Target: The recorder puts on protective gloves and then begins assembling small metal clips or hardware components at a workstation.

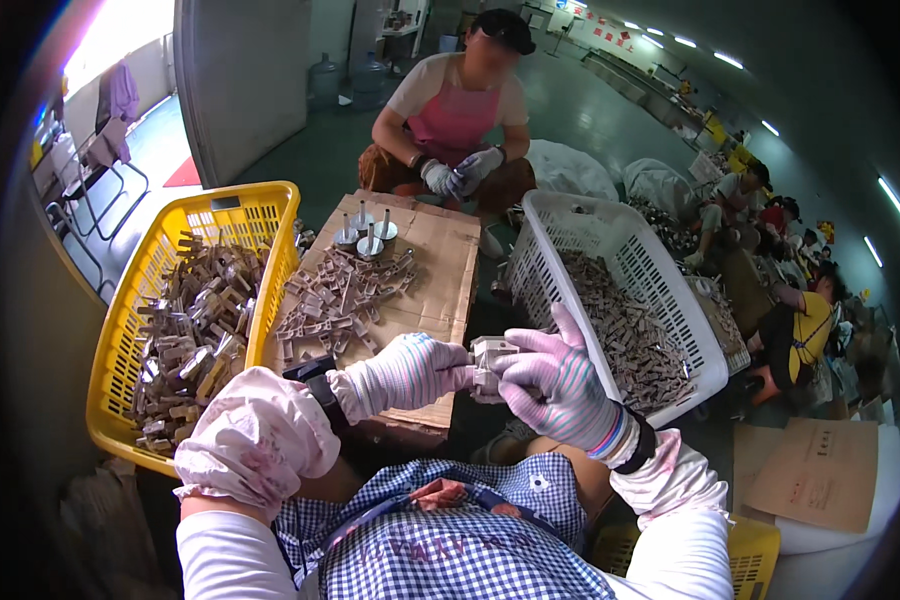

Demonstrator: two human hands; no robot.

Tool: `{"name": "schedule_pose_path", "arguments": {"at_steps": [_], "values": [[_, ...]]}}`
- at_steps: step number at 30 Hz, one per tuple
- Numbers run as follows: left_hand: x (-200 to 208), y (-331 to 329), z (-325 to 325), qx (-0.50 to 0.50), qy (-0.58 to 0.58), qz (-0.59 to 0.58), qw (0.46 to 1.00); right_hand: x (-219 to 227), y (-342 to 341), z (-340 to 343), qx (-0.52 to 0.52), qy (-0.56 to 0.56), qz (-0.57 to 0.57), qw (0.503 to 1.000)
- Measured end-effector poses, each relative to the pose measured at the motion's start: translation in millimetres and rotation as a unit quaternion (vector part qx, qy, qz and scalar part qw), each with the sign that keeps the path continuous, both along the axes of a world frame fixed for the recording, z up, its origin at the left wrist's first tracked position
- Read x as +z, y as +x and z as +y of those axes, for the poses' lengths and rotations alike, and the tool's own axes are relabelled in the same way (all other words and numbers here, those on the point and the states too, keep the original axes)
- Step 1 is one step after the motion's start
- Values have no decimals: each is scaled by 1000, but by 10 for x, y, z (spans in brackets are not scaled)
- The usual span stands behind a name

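A small blocky grey-beige metal part (489, 368) is held up in front of my lap, past the near edge of a cardboard-topped work surface (440, 290). My left hand (410, 373), in a striped knit glove, pinches its left side. At its right side, my right hand (562, 382) grips it with thumb and fingers, one finger raised off it. On the cardboard lies a loose heap of small metal pieces (340, 305). Behind the heap stand several round metal discs with upright pins (370, 243).
A yellow basket (120, 340) of metal parts stands left; a white basket (650, 260) of smaller pieces stands right. Opposite me crouches a gloved person in a pink apron (455, 125). More people sit at the right. Flat cardboard (815, 475) and a yellow crate (755, 550) lie lower right.
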State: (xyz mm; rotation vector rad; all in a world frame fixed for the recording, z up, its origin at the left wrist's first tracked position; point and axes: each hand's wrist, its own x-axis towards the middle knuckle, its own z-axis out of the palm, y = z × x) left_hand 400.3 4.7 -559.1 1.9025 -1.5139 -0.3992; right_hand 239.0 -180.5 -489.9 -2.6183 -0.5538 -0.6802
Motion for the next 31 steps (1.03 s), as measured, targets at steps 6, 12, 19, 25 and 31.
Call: {"name": "schedule_pose_path", "arguments": {"at_steps": [6,12,19,25,31], "values": [[-211,-392,203,75,20,232,970,-122,-201,110,37,-189,-44,980],[-352,-576,232,89,73,367,923,183,-417,493,32,-206,187,960],[-233,-248,-202,-86,67,427,898,-240,25,-57,-71,-285,20,956],[-438,976,-477,180,193,443,856,-773,77,-1769,-414,-113,150,891],[-714,1031,-1365,-1,199,258,945,-1454,550,-3074,-580,4,392,714]]}}
